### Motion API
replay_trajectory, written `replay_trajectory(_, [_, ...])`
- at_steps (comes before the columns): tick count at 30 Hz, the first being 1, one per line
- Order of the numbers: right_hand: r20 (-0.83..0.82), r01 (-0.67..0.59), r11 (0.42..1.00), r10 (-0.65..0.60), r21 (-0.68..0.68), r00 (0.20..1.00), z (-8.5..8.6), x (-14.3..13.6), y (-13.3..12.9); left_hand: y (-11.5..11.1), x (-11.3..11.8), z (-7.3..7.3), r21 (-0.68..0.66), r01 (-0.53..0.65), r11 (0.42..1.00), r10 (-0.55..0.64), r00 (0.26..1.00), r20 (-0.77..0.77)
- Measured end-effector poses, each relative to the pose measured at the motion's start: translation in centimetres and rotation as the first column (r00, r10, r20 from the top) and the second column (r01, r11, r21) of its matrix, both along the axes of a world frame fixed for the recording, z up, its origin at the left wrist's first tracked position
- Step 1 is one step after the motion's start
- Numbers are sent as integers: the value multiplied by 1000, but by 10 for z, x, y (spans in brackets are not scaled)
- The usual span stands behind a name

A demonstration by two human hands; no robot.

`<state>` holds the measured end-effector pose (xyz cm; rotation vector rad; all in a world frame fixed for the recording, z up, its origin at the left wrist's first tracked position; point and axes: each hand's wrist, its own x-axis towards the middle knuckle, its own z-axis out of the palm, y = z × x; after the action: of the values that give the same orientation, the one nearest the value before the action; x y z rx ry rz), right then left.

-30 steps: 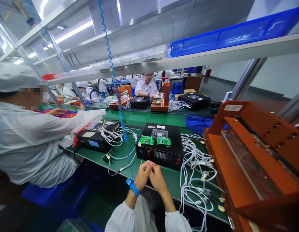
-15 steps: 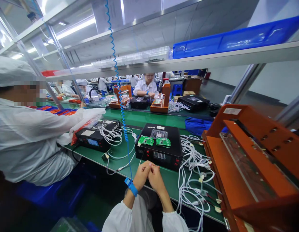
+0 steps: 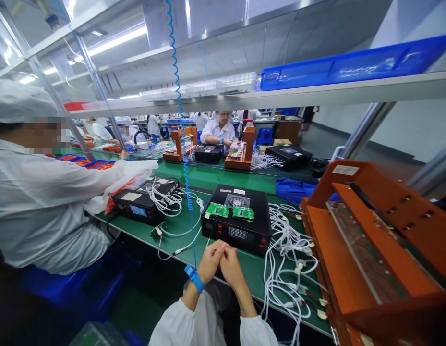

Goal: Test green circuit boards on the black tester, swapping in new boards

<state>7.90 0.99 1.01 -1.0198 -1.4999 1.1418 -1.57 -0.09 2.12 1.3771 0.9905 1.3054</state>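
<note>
My left hand [image 3: 209, 263] and my right hand [image 3: 232, 268] meet at the table's front edge, fingers curled and knuckles touching. Nothing shows in either of them, though the palms are hidden. Around my left wrist is a blue wrist strap [image 3: 194, 278], tied to a coiled blue cord [image 3: 179, 96] that hangs from above. Just beyond the hands stands a black box [image 3: 257, 230] with a small display and red buttons on its front. Two green circuit boards, one on the left [image 3: 217, 210] and one on the right [image 3: 243, 213], lie on its top.
White cables [image 3: 280, 269] spread right of the box, beside an orange fixture [image 3: 338, 240]. Another black box [image 3: 136, 214] with cables stands left, near a loose small board [image 3: 158, 231]. A co-worker [image 3: 39, 192] sits at left. A shelf with a blue bin [image 3: 345, 62] crosses overhead.
The view has shifted very slightly. My hands keep the same closed pose together, and the boards and boxes stay where they were.
</note>
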Motion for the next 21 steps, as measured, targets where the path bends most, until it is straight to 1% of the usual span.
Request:
replay_trajectory(4, [18,8,1000,-8,-10,1000,-2,-1,0,1,0,-1,1,7,1000,-7,1000,5])
replay_trajectory(9, [2,-8,1000,8,13,1000,-5,-2,2,5,0,-5,7,-8,1000,8,1000,-26])
replay_trajectory(15, [-22,8,1000,-8,-16,1000,-9,-3,3,5,-1,-9,26,-12,1000,13,999,-46])
replay_trajectory(18, [-16,19,1000,-19,-23,1000,-9,-3,2,5,-2,-8,40,-8,999,9,999,-47])
replay_trajectory(21, [-34,17,1000,-17,-20,999,-6,-3,2,5,-2,-5,23,1,1000,0,999,-45])
